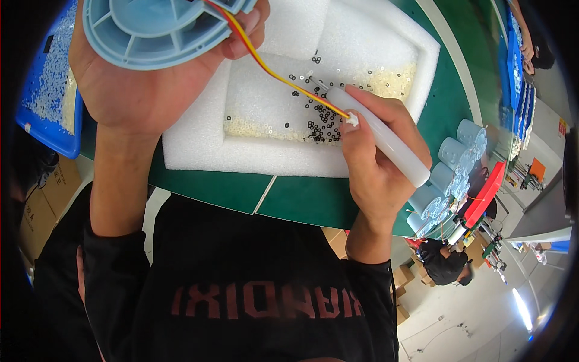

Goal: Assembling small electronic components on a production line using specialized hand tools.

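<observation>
A light-blue round plastic part with ribs inside is in my left hand, whose fingers curl round its far side. Red and yellow wires run from this part to a small white connector. My right hand grips a white-handled tool with a thin metal shaft, and the connector lies at my thumb against the handle. The tool's tip is over a white foam tray. Inside the tray lie many small black rings and cream-coloured rings.
A green table carries the foam tray. At the left is a blue bin of small pale pieces. Several light-blue plastic cups with wires stand at the right edge, near a red bin. Another person is further off.
</observation>
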### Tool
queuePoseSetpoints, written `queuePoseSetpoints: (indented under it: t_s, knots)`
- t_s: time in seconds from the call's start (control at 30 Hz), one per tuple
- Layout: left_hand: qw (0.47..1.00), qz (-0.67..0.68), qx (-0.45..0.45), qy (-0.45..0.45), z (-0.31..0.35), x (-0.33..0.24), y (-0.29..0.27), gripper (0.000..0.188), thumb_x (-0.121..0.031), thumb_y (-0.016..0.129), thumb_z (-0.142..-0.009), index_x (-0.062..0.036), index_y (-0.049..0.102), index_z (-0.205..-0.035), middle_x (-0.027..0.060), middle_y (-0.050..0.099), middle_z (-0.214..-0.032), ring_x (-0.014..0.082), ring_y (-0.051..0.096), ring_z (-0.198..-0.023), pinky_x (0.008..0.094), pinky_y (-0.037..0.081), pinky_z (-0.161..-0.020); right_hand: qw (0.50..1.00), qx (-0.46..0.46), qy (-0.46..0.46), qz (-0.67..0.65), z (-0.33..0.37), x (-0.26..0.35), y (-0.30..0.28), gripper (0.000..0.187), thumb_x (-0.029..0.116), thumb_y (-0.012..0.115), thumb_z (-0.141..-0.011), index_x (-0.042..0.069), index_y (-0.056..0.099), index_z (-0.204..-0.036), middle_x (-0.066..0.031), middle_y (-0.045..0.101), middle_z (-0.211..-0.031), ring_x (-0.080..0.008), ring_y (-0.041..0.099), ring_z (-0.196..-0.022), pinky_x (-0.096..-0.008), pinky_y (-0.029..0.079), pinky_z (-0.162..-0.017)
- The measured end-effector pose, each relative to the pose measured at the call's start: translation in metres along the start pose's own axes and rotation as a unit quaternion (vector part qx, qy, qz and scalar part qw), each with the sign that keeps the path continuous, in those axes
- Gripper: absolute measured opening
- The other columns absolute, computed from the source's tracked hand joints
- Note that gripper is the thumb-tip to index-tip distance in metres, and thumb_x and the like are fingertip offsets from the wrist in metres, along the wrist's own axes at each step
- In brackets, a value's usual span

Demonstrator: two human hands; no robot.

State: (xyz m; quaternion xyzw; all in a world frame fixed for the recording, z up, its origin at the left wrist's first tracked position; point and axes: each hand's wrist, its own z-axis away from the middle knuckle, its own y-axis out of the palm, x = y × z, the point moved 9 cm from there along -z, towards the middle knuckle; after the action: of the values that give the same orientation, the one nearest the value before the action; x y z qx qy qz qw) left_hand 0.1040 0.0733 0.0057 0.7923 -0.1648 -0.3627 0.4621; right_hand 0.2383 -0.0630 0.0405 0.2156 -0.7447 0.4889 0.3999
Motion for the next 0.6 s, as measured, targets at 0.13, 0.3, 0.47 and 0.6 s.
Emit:
queuePoseSetpoints:
  t_s: [0.13,0.3,0.47,0.6]
  knots:
    - [1.000,0.008,-0.002,-0.004,0.003,0.000,-0.002,0.059,-0.054,0.041,-0.094,-0.0033,0.060,-0.117,0.0238,0.054,-0.109,0.0243,0.061,-0.077,0.0279,0.044,-0.063,0.998,-0.026,0.025,-0.042,0.002,0.000,0.000,0.035,-0.001,0.075,-0.071,-0.001,0.061,-0.103,-0.0081,0.065,-0.082,-0.0139,0.064,-0.066,-0.0235,0.048,-0.055]
    - [0.998,0.023,-0.050,-0.011,-0.002,0.000,0.007,0.063,-0.055,0.035,-0.095,0.0002,0.060,-0.114,0.0254,0.056,-0.102,0.0248,0.061,-0.074,0.0289,0.044,-0.058,0.987,-0.117,-0.099,-0.043,0.002,0.024,-0.015,0.069,-0.010,0.077,-0.070,-0.003,0.034,-0.123,-0.0166,0.052,-0.114,-0.0252,0.067,-0.091,-0.0325,0.057,-0.079]
    - [0.969,0.046,-0.238,0.035,-0.002,-0.003,0.008,0.057,-0.047,0.036,-0.097,0.0026,0.059,-0.112,0.0212,0.061,-0.099,0.0253,0.062,-0.078,0.0282,0.049,-0.066,0.997,-0.050,-0.060,0.005,-0.005,0.016,-0.012,0.046,0.001,0.073,-0.079,0.000,0.041,-0.112,-0.0097,0.063,-0.090,-0.0192,0.068,-0.074,-0.0253,0.053,-0.061]
    - [0.999,-0.022,-0.015,-0.047,0.006,-0.009,0.012,0.057,-0.039,0.034,-0.091,0.0023,0.045,-0.129,0.0222,0.044,-0.126,0.0215,0.042,-0.092,0.0255,0.043,-0.064,0.952,-0.060,0.172,-0.248,-0.002,-0.021,-0.015,0.031,0.002,0.065,-0.087,0.001,0.040,-0.105,-0.0146,0.063,-0.074,-0.0161,0.064,-0.063,-0.0259,0.052,-0.058]
